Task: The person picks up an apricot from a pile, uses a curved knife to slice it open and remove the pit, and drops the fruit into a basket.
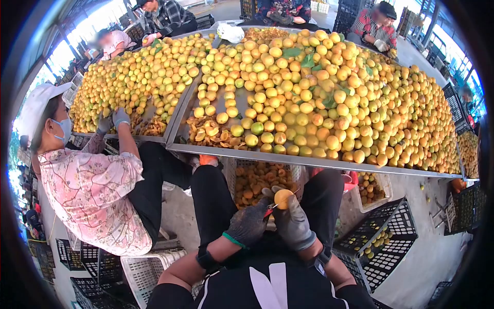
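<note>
In front of my lap, my left hand (248,222), in a dark knitted glove with a green cuff, is closed around a small red-handled knife (268,211). Its metal tip lies against a yellow-orange apricot (283,199). My right hand (294,224), in a grey-coated glove, grips that apricot with fingers wrapped about its side. Just beyond both hands, between my knees, a white crate (298,175) holds many split apricot halves (260,177).
A metal-edged sorting table (309,159) heaped with whole apricots (329,92) spans the front, with cut pieces (213,134) near its edge. A person in a floral shirt (92,195) sits at left; others work opposite. Black crates (383,242) stand at right, a white crate (146,273) at lower left.
</note>
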Demonstrator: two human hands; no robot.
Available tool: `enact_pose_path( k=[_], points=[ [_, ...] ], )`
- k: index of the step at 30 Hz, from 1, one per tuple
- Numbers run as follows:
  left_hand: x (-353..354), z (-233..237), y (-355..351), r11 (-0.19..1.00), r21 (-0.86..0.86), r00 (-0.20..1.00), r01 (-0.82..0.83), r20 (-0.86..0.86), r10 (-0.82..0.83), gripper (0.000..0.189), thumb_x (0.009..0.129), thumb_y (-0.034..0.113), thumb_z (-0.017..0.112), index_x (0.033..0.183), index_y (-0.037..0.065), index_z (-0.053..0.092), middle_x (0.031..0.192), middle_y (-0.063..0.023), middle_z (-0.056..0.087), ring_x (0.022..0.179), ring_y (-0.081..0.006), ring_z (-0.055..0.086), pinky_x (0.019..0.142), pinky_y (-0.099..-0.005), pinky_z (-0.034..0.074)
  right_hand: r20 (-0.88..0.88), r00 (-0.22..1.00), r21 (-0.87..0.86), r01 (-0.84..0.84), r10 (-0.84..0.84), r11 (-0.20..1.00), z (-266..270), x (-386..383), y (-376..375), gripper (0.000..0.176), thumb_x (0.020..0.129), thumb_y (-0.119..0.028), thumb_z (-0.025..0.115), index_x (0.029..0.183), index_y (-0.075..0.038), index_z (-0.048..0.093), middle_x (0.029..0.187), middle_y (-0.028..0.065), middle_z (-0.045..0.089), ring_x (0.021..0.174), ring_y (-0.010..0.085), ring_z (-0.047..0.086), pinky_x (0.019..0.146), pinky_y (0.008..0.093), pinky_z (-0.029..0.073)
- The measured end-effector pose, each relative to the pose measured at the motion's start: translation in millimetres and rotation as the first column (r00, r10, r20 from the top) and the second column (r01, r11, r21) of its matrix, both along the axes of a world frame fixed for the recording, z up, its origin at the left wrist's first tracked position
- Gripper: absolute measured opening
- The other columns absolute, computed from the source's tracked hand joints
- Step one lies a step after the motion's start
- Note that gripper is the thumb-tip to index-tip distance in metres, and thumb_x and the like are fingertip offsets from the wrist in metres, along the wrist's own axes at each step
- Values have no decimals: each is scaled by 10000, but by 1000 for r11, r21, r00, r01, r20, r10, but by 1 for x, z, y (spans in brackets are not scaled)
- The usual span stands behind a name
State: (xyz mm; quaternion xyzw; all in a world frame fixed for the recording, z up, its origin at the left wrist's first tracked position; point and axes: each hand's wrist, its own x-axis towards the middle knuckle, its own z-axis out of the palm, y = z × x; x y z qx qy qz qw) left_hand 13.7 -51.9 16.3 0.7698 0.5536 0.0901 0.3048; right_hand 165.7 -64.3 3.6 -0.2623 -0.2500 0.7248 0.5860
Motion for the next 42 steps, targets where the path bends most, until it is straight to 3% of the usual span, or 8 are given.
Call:
enact_pose_path(
  k=[8,13,16,19,26,32,35,42],
  points=[
    [-6,5,-3,997,40,997,69,-29,-68,661,784,233,653,1386,124,401,1006,-170,663,898,-379,653,753,-488,515,-138,990,-165,13,-36,986,-3,3,-5,426,972,-286,557,1283,-2,493,1186,93,567,1128,195,543,1028,339,416],
    [-11,-36,6,872,489,976,15,182,-119,555,850,144,568,1390,109,442,849,-178,669,713,-341,666,605,-442,531,-71,988,-273,111,-135,956,-10,-5,-4,407,980,-352,523,1200,-10,540,1159,104,586,1092,215,552,1014,343,409],
    [-7,25,1,981,181,989,64,-145,-38,639,863,147,564,1461,127,341,916,-170,671,710,-325,666,579,-433,525,63,998,-311,47,-29,949,-9,7,-11,395,984,-348,516,1172,-2,550,1124,105,597,1041,212,583,964,336,453],
    [-7,33,0,988,71,980,135,-159,-122,732,852,153,593,1502,159,257,948,-158,672,710,-313,664,562,-416,523,141,982,-328,-71,123,942,-5,14,-21,400,983,-348,521,1170,4,552,1081,95,611,980,191,609,900,320,488],
    [-13,10,-8,926,282,965,250,4,-262,738,824,167,638,1487,212,318,854,-146,680,657,-300,660,554,-396,533,400,895,-192,-127,196,973,-10,23,-33,397,955,-321,590,1206,-17,546,1104,58,604,1004,151,596,922,262,481],
    [-9,19,-11,918,195,930,344,-202,-306,720,816,164,656,1467,229,355,897,-150,684,727,-297,680,614,-382,556,418,877,-193,-167,235,967,5,25,-32,375,961,-236,589,1250,-15,496,1096,51,597,983,132,592,897,233,482],
    [-6,16,-6,945,190,961,265,32,-276,609,834,168,585,1413,273,428,856,-122,657,705,-294,665,584,-419,531,228,964,-190,-94,137,977,-19,24,-38,393,954,-187,599,1279,-22,451,1086,55,582,959,123,585,855,224,498],
    [3,-1,0,987,-73,966,143,229,-123,599,828,157,635,1390,190,431,1002,-186,666,875,-351,665,741,-428,537,350,937,-70,26,0,997,-13,12,-39,457,938,-101,597,1350,-36,411,1110,21,557,997,123,557,916,267,456]
  ],
)
